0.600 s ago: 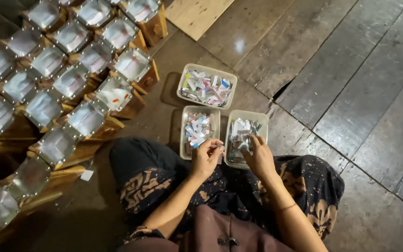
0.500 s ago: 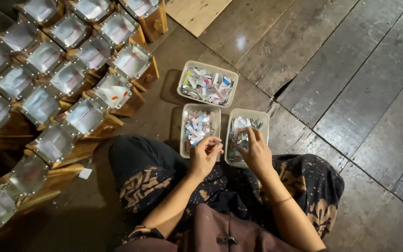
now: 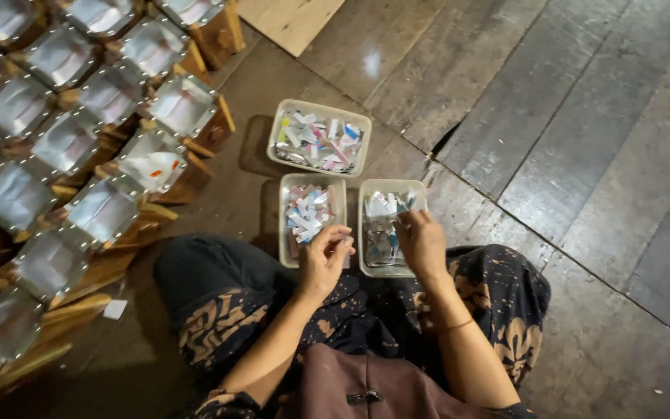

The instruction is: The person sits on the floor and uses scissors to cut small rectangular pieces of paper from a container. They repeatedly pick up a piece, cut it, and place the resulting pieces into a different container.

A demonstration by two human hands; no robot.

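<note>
— What's going on down there on the floor (image 3: 552, 147)?

— A person is sitting on the boards with 3 shallow trays in front of the knees. The right hand (image 3: 422, 242) is reaching into the right tray (image 3: 367, 233), fingers curled down among the paper scraps (image 3: 381, 208); I cannot tell whether it is pinching one. The left hand (image 3: 324, 257) is hovering over the near end of the middle tray (image 3: 284, 233), fingertips drawn together as if nipping something small, though what it is I cannot make out.

— And the 3rd tray?

— The far tray (image 3: 274, 149) is lying just beyond those 2, untouched, heaped with coloured slips.

— How far along, would you say?

— Hard to judge. All 3 trays are still holding plenty of slips, so a good deal seems left. Rows of foil-lined wooden boxes (image 3: 102, 209) are standing along the left side of the floor; 1 (image 3: 153, 161) is showing a few red bits, the rest look bare.

— Arms?

— Both forearms are angling forward from the lap, wrists bent down.
</note>
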